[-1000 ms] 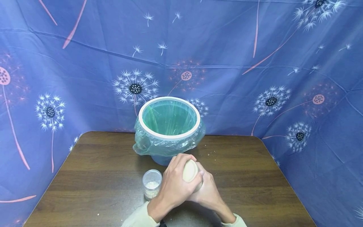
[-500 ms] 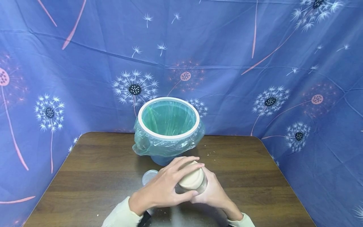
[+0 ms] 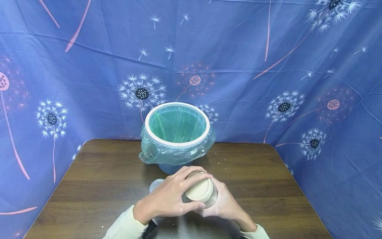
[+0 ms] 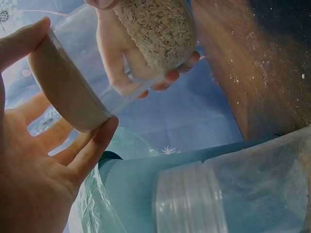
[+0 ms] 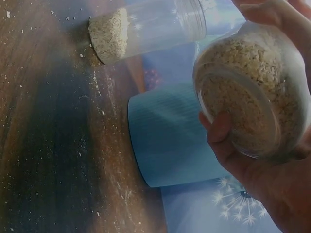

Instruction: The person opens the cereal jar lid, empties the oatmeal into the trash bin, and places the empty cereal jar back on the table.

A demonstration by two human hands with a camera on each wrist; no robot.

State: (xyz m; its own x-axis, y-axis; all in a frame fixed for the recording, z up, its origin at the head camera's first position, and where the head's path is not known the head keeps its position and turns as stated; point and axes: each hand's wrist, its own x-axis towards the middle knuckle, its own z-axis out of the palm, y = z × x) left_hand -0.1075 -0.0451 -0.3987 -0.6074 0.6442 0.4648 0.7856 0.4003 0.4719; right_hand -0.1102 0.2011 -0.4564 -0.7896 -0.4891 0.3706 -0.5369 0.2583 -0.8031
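Note:
A clear jar (image 5: 248, 92) partly filled with pale flakes, perhaps oats, is held off the table between both hands. Its cream lid (image 3: 200, 190) sits on the mouth and faces up in the head view. My left hand (image 3: 167, 197) grips the lid by its rim, thumb on one side and fingertips on the other. Around the glass body curls my right hand (image 3: 225, 202), its fingers showing through the wall in the left wrist view. Just left of them stands a second clear jar (image 5: 146, 31), lidless, with fewer flakes at its bottom; my left hand covers much of it in the head view.
A blue bin (image 3: 173, 168) with a white rim (image 3: 177, 145) and a green liner bag (image 3: 176, 154) stands behind the hands. Crumbs dot the brown wooden table (image 3: 110, 172). A blue flower-printed cloth (image 3: 238, 43) hangs behind and at both sides.
My left hand has swung left and lower, its fingers spread wider around the lid. The jar has come down slightly, and more of the lid's top shows. The left arm now hides more of the second jar.

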